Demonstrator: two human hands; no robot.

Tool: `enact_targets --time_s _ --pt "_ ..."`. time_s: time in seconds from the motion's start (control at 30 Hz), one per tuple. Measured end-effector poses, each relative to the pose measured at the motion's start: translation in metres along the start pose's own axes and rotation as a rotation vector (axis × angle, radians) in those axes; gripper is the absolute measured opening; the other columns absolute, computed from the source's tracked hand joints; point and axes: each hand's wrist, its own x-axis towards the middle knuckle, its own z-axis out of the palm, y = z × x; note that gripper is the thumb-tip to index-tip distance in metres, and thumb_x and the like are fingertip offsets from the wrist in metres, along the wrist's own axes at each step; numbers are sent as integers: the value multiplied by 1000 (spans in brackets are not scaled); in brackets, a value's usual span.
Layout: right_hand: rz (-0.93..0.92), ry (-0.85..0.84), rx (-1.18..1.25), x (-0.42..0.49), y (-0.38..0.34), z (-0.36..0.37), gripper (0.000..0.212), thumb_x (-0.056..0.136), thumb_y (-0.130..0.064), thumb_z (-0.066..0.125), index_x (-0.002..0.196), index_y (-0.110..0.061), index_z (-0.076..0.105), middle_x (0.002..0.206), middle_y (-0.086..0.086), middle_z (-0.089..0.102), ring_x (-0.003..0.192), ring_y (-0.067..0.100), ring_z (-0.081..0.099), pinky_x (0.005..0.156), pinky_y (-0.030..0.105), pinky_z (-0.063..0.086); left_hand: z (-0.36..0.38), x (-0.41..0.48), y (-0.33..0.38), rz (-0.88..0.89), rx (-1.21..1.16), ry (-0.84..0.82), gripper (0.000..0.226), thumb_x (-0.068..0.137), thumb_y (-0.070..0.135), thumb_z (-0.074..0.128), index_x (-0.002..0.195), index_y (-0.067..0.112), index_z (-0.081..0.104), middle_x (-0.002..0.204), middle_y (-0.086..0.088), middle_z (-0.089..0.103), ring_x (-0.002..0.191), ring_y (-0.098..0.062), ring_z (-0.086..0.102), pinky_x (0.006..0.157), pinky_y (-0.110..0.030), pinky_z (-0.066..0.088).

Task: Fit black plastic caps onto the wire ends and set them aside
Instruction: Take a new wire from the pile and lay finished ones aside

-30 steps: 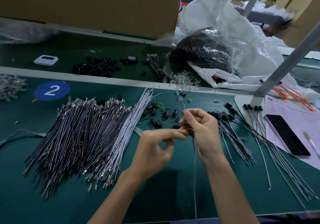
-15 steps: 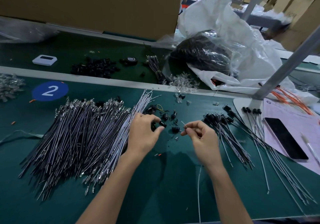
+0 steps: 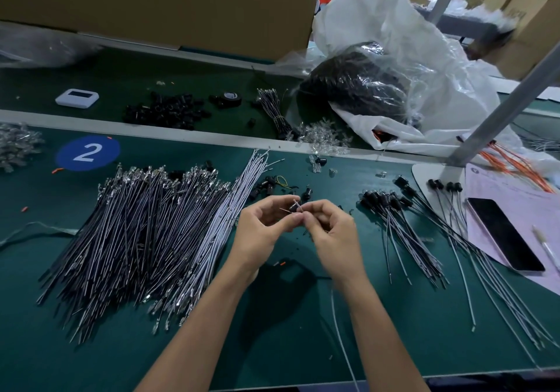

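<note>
while left hand (image 3: 260,231) pinches black cap (image 3: 293,207), right hand (image 3: 333,235) pinches wire (image 3: 339,331), prob. touching cap.

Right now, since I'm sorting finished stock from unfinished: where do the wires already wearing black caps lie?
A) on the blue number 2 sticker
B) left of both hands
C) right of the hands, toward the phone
C: the capped wires fan out right of the right hand, toward the phone; the bare wires lie left.
</note>
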Motion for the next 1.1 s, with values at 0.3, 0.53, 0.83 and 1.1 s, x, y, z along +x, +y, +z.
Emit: enact_targets --time_s 0.3,0.53,0.83,1.1 --pt "-107 108 -73 4 -11 -6 24 90 -1 63 82 -23 65 74 -5 69 67 21 66 63 31 53 3 -1 1 18 -43 24 23 81 -2 71 99 13 74 87 0 77 74 -8 68 62 -19 53" --pt "-125 241 -96 7 -13 -13 26 90 -1 64 80 -25 64 71 -11 65 63 5 58 61 18 47 -2 0 -2 22 -82 31 16 86 2 67 97 11 72 83 -5 76 71 -13 70 63 -20 54" --pt "-157 227 -178 9 -15 -15 23 89 0 64 82 -22 64 72 -13 64 67 8 59 61 12 44 -3 0 -2 34 -71 -7 18 86 4 66 99 15 73 85 -6 76 75 -13 70 66 -21 55" --pt "-94 178 -129 7 -13 -15 21 89 0 65 82 -19 66 74 -12 66 67 4 61 65 13 48 -4 -1 0 53 -57 1 21 87 0 66 100 15 73 86 -3 76 76 -12 70 66 -21 55"
